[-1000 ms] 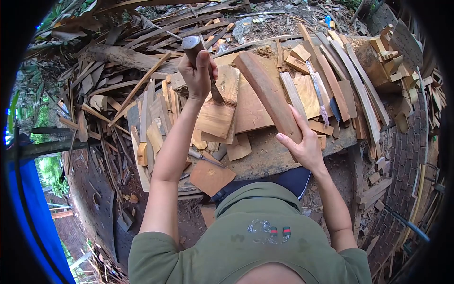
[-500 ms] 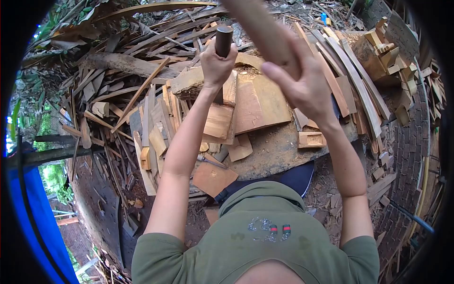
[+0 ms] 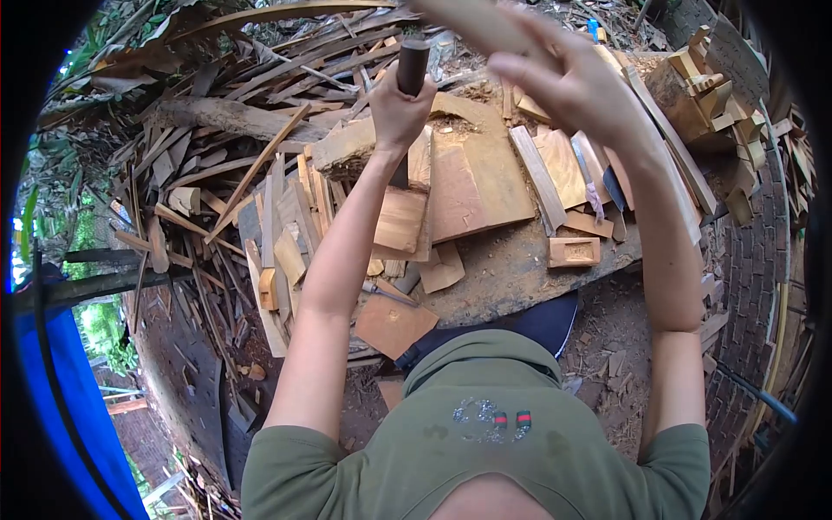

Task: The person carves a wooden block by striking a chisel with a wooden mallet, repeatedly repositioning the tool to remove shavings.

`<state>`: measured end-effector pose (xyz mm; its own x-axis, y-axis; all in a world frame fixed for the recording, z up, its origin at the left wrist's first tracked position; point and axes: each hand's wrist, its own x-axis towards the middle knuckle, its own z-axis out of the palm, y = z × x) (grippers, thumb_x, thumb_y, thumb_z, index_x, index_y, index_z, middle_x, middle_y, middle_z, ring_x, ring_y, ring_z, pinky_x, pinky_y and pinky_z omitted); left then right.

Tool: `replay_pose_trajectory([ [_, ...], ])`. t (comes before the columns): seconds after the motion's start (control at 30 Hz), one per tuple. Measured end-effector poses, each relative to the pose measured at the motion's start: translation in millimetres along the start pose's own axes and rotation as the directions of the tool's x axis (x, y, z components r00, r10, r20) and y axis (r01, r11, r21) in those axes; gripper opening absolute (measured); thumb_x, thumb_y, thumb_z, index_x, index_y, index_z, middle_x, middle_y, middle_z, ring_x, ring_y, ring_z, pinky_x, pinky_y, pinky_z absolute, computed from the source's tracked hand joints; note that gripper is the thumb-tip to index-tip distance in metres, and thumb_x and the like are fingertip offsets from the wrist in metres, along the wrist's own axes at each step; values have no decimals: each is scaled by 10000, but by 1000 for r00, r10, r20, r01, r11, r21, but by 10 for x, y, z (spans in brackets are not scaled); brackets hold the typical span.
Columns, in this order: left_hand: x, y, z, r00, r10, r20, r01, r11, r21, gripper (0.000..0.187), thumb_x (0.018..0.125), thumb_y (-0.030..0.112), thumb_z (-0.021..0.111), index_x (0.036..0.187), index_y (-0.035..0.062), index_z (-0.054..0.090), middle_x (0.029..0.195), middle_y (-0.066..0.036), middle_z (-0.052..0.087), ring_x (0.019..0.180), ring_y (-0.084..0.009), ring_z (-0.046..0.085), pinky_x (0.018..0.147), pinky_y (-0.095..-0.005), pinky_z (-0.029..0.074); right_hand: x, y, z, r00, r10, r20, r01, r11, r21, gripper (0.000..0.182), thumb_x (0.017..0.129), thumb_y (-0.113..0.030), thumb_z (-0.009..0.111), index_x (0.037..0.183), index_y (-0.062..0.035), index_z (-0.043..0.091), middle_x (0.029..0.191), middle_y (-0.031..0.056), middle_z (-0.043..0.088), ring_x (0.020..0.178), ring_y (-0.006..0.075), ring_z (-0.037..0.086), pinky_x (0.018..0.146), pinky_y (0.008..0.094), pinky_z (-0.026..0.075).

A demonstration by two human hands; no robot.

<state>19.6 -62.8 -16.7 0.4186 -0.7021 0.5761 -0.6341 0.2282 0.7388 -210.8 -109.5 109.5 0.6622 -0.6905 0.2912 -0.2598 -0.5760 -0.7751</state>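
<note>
Gripping chisel (image 3: 413, 68): left hand (image 3: 400, 113). Right hand (image 3: 568, 82) wrapped round wooden club (image 3: 485, 28). Recessed block (image 3: 574, 252) on bench (image 3: 503, 273).

soft daylight falls evenly on the tabletop (image 3: 494, 282) with faint shadows, foliage (image 3: 98, 322) at far left glares nearly white, the right hand (image 3: 576, 82) is blurred, and the view bows toward black, rounded corners.

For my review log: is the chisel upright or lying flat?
Roughly upright: the chisel rises above the left hand, and its blade points down to the wood block.
</note>
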Motion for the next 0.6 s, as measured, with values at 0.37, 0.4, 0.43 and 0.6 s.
replay_pose_trajectory([
  [0.37, -70, 101, -73, 996, -59, 73, 56, 998, 38, 185, 780, 155, 674, 836, -8, 609, 630, -130, 607, 560, -205, 599, 581, -333, 492, -94, 64, 84, 994, 9, -108, -12, 999, -32, 779, 837, -548, 655, 1388, -19, 502, 997, 211, 697, 800, 255, 713, 678, 352, 584],
  [0.4, -82, 89, -85, 996, -59, 70, 56, 997, 44, 185, 780, 155, 674, 836, -8, 609, 630, -130, 607, 560, -205, 599, 581, -333, 492, -112, 25, 144, 989, -6, -150, -2, 999, -53, 775, 835, -552, 655, 1391, -34, 504, 1009, 207, 698, 815, 262, 713, 703, 359, 583],
  [0.43, -89, 60, -70, 999, -19, 37, 18, 1000, 23, 181, 779, 153, 675, 830, -5, 605, 629, -130, 601, 561, -200, 597, 581, -331, 491, -154, 112, 218, 997, -28, -66, 19, 992, -123, 772, 831, -555, 659, 1399, -58, 503, 1036, 208, 694, 853, 272, 708, 747, 372, 574],
  [0.6, -117, 77, -17, 1000, 11, 11, -11, 999, -48, 195, 776, 160, 691, 845, -4, 613, 650, -123, 606, 571, -189, 592, 591, -330, 494, -330, 57, 80, 998, 66, 25, -62, 992, -113, 766, 823, -546, 677, 1422, -104, 494, 1150, 206, 665, 987, 286, 672, 862, 388, 529],
])
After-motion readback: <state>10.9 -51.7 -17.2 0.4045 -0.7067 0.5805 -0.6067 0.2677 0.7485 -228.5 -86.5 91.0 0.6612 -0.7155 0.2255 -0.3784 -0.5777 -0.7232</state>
